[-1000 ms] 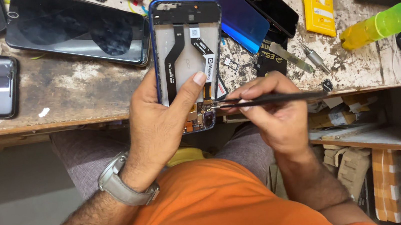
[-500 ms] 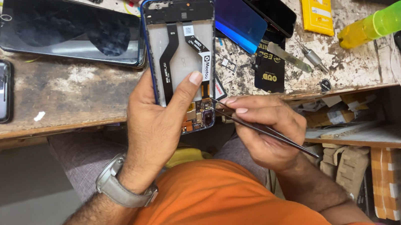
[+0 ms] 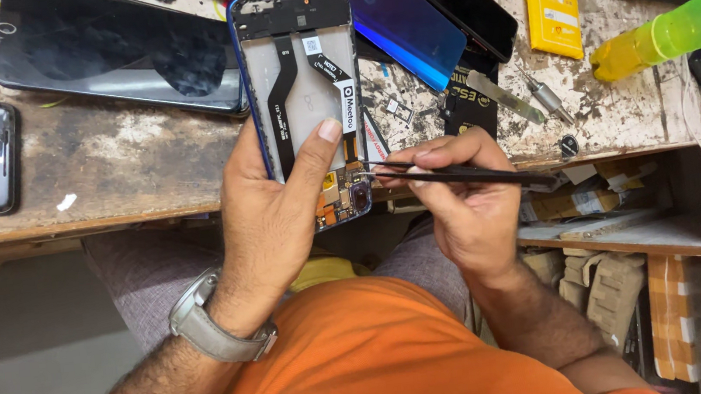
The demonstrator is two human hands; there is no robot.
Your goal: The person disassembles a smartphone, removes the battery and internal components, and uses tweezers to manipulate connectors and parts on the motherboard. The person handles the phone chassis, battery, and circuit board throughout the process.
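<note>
Fingers of the left hand (image 3: 270,224) grip an opened blue-framed phone (image 3: 304,97) over the worn wooden bench edge (image 3: 102,177) — right hand (image 3: 465,201) pinches slim black tweezers (image 3: 462,174), tips seemingly touching its lower circuit board.

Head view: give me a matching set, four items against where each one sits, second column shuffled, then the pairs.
1. opened phone
2. tweezers
3. green bottle
4. wristwatch

A. lying on the bench at far right
B. on the left wrist
C. pinched in the right hand
D. gripped by the left hand

Pairs: 1-D, 2-C, 3-A, 4-B
</note>
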